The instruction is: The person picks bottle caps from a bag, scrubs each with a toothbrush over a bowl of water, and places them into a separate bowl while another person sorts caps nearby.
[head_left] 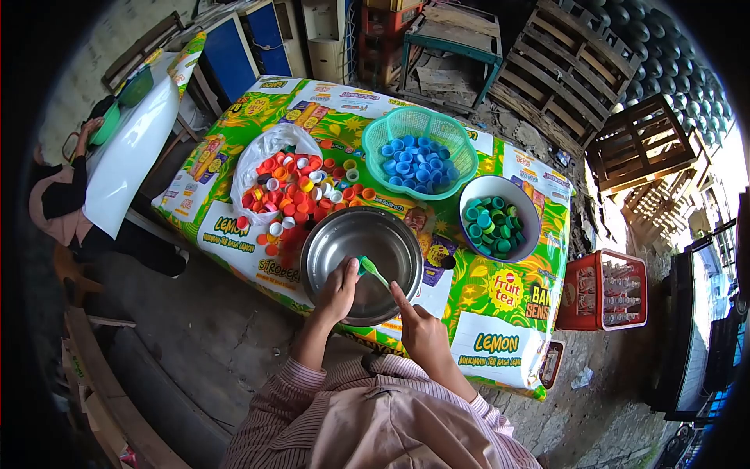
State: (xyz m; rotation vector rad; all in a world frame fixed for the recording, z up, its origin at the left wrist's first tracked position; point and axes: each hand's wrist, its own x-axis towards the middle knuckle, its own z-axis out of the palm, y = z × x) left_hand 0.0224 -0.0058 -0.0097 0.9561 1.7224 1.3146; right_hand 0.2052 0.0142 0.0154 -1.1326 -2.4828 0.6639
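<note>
Over the steel basin [316, 242], my right hand [422, 332] grips a light green brush, most likely a toothbrush [375, 271], its index finger stretched along the handle. The brush's far end meets my left hand [340, 289], whose fingers are closed around a small teal-green piece [361, 266] that looks like a bottle cap, partly hidden by the fingers. Behind the basin, red, orange and white bottle caps [301, 191] spill from a white plastic bag [248, 160]. Blue caps [418, 162] fill part of a mint-green plastic basket [375, 129]. Green caps [494, 223] lie in a white bowl [528, 205].
A printed green and yellow cover drapes the table [488, 313]. At the left, another person [70, 187] sits by a second table [144, 144] with a green bowl [109, 125]. A red bottle crate [601, 291] stands right. Wooden pallets [558, 70] and a small table [453, 35] are behind.
</note>
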